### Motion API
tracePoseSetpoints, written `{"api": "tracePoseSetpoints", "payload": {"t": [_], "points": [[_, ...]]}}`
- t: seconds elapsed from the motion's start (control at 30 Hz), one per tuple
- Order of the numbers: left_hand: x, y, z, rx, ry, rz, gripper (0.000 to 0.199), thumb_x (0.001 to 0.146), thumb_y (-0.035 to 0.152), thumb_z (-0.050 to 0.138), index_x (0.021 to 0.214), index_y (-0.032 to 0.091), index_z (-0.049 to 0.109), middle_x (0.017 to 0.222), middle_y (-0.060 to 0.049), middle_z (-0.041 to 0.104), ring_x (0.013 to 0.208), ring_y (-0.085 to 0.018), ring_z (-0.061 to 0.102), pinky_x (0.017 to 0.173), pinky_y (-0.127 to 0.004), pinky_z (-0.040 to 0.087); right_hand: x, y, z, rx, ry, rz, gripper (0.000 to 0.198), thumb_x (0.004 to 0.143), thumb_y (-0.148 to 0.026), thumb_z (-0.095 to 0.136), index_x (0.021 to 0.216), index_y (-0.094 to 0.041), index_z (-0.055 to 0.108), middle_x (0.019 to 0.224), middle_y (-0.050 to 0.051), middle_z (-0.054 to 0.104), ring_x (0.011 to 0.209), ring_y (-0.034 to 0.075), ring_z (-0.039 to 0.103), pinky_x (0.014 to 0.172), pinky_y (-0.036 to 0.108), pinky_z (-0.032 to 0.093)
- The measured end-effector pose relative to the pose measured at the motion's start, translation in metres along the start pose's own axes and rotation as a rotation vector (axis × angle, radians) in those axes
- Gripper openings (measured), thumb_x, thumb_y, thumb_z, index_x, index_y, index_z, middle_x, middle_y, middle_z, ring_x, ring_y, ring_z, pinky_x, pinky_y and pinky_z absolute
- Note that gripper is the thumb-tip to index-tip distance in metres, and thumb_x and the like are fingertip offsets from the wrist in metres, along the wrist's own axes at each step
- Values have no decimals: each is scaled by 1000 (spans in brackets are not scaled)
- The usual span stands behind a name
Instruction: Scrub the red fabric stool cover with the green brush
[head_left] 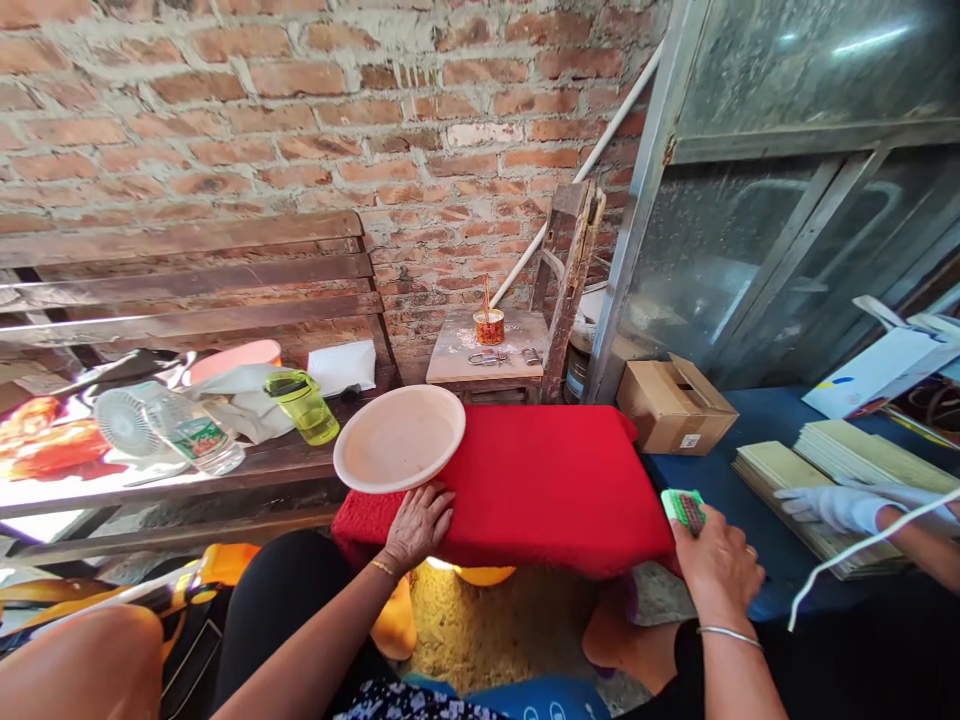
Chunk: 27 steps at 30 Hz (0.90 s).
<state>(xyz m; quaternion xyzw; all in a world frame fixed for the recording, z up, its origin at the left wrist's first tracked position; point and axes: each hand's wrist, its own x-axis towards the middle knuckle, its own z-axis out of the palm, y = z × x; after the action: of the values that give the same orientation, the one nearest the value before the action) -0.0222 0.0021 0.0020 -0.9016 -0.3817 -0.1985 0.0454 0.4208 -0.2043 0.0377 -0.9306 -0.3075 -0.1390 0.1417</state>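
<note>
My left hand point(421, 522) lies on the red cloth point(547, 480) with its fingers stretched out. Its fingertips are at the near rim of a pale plastic basin point(401, 438); whether they touch it I cannot tell. The basin stands at the left end of the cloth-covered surface and looks slightly tilted. Over the cloth's right edge, my right hand point(716, 565) is closed around a small green block with a brown, rough-looking face point(684, 510). The palm hides part of the block, and its exact kind is unclear.
A wooden bench point(300, 475) at left carries a green bottle point(304, 408) and a clear plastic bottle point(196, 435). Behind stands a chair point(442, 365) with a tin point(489, 327). At right are a cardboard box point(667, 405), stacked boards point(795, 490) and another person's gloved hand point(832, 508).
</note>
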Motion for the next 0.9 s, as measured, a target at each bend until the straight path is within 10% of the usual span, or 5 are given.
{"api": "tracePoseSetpoints", "payload": {"t": [0.23,0.43,0.9], "points": [[1,1,1,15,26,15,31,99,25,50,122,25,70,124,-10,69,120,-27,63,109,-47,49,-38,-105,16,417,-80,-461,40,97,-41,50,129,-19,60,110,16,71,95,30,67,82,42,51],[1,0,2,49,31,17,32,98,22,50,122,25,70,125,-10,68,120,-28,63,107,-47,49,-73,-177,23,352,-149,-770,39,95,-28,59,134,-27,59,115,12,70,103,30,66,93,46,49],[0,-1,7,37,45,34,31,99,24,49,122,24,69,125,-9,67,120,-27,61,107,-46,47,27,-38,20,71,-53,131,55,99,-50,46,135,-11,59,108,25,66,95,40,66,76,49,49]]}}
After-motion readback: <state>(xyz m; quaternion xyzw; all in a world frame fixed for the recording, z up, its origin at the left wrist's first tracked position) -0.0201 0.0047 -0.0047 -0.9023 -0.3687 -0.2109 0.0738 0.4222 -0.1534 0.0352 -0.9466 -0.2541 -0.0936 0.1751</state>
